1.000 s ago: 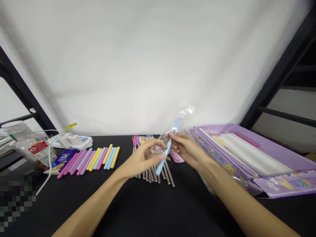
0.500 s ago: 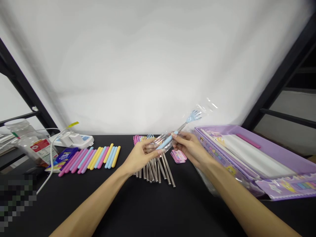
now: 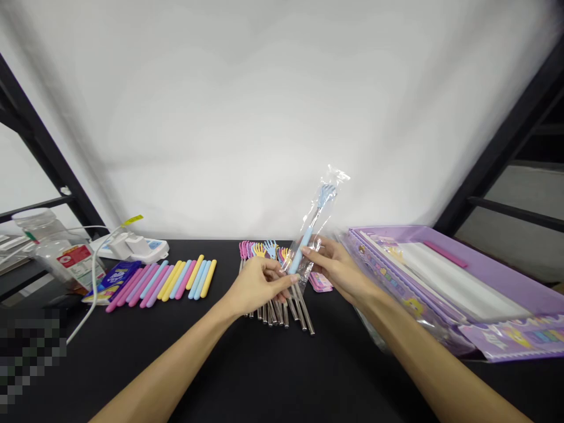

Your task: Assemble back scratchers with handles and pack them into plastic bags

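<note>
A light blue back scratcher [image 3: 303, 247], its hand-shaped head up, stands tilted inside a clear plastic sleeve [image 3: 337, 174]. My left hand [image 3: 259, 286] pinches the bottom end of the handle through the plastic. Higher up, my right hand [image 3: 331, 258] is closed on the sleeve and handle, thumb in front. Beneath my left hand lies a row of back scratcher rods [image 3: 304, 314] with pink, yellow and blue heads, partly hidden. Small pink cards [image 3: 321, 282] are stacked just below my right hand.
Several coloured handles [image 3: 176, 279] lie in a row at left, beside a blue packet [image 3: 117, 281], a clear jar [image 3: 57, 252] and a power strip [image 3: 152, 251] with a white cable. A purple display box [image 3: 423, 232] takes up the right side of the black table [image 3: 273, 382].
The bagged back scratcher has swung from leaning far right to nearly upright. My left hand has shifted slightly down, now at the handle's bottom end.
</note>
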Demonstrator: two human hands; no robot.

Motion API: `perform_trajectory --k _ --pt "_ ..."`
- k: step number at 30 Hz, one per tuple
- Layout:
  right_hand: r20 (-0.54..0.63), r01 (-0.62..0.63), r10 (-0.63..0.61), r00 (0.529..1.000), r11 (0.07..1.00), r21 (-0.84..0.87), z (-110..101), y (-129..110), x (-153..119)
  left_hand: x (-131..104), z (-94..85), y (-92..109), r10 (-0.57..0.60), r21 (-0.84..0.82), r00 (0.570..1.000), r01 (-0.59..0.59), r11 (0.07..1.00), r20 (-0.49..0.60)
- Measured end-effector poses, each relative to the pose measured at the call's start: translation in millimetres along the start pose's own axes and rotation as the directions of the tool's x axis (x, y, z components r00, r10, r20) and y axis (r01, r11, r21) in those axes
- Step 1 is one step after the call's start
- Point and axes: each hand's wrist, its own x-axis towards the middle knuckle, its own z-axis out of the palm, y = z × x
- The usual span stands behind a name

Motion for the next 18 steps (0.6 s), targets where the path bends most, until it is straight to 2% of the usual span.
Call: perform_trajectory --k 3,6,8,10,12,13,16,18 --pt "-0.077 -0.008 0.011 0.997 0.999 0.045 -2.1 0.2 1.8 -1.3 -10.4 -1.6 0.219 0.191 0.976 -0.214 0.958 -0.004" --pt "-0.141 -0.048 0.063 0.988 0.993 0.108 -5.6 1.5 3.7 -1.1 -21.2 -1.3 0.453 0.341 0.888 -0.450 0.825 0.078" --pt "-0.123 -0.083 0.096 0.988 0.990 0.112 -4.8 1.3 3.0 -0.8 -23.2 -0.3 0.548 0.424 0.831 -0.532 0.733 0.095" --pt "-0.082 -0.106 0.114 0.990 0.991 0.086 -1.2 -0.4 0.5 -0.8 -20.0 1.3 0.590 0.440 0.806 -0.549 0.711 0.053" --pt "-0.036 -0.117 0.119 0.992 0.992 0.048 3.6 -2.7 -2.5 -0.9 -13.8 2.5 0.567 0.401 0.823 -0.508 0.762 -0.035" --pt "-0.013 -0.116 0.116 0.993 0.993 0.030 5.6 -3.4 -3.7 -0.8 -10.3 2.7 0.523 0.356 0.849 -0.468 0.809 -0.074" --pt "0.037 -0.099 0.100 0.994 0.995 -0.029 7.6 -2.8 -5.1 0.6 -1.3 0.7 0.305 0.114 0.946 -0.293 0.949 -0.108" --pt "0.067 -0.084 0.089 0.994 0.993 -0.081 6.3 -0.6 -4.7 1.9 1.7 -1.5 0.170 -0.040 0.981 -0.175 0.984 -0.098"
